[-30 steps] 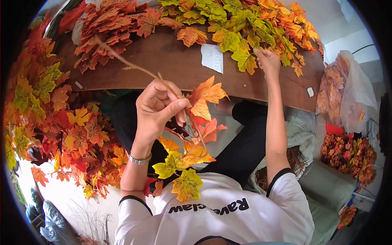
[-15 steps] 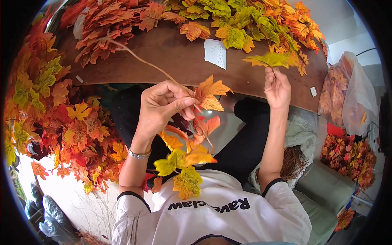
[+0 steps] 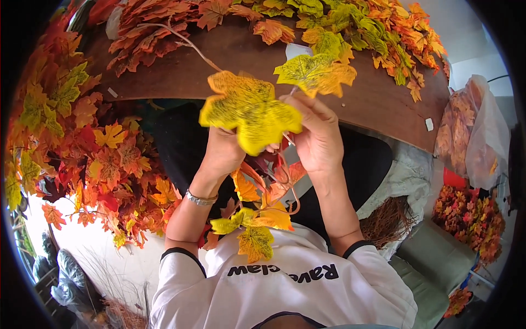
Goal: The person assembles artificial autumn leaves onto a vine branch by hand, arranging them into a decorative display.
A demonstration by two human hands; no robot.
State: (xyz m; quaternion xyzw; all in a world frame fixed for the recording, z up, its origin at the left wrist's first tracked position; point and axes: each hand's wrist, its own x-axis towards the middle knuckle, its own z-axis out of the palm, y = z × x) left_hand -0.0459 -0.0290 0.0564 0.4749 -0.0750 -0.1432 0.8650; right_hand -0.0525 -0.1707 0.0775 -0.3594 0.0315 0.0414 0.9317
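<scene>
My left hand (image 3: pixel 223 152) is closed around a thin brown artificial branch (image 3: pixel 194 46); a broad yellow-orange maple leaf (image 3: pixel 249 112) hides most of its fingers. Close beside it, my right hand (image 3: pixel 319 134) pinches the stalk of a green-and-orange maple leaf (image 3: pixel 316 74), which stands just above the fingertips. The branch runs up to the far left over the table, and its lower end curls below my hands. From that lower part hang orange leaves (image 3: pixel 245 186) and a yellow leaf (image 3: pixel 255 244), in front of my white shirt.
Piles of red leaves (image 3: pixel 148 35) and yellow-green leaves (image 3: pixel 350 24) lie along the far side of the brown table (image 3: pixel 378 118). Autumn foliage (image 3: pixel 115 164) crowds the left. At right are a clear plastic bag of leaves (image 3: pixel 457 120) and a grey-green seat (image 3: pixel 438 252).
My right hand has come left and down with its leaf, from over the table to beside my left hand. The large yellow leaf now covers my left fingers. The view has shifted slightly.
</scene>
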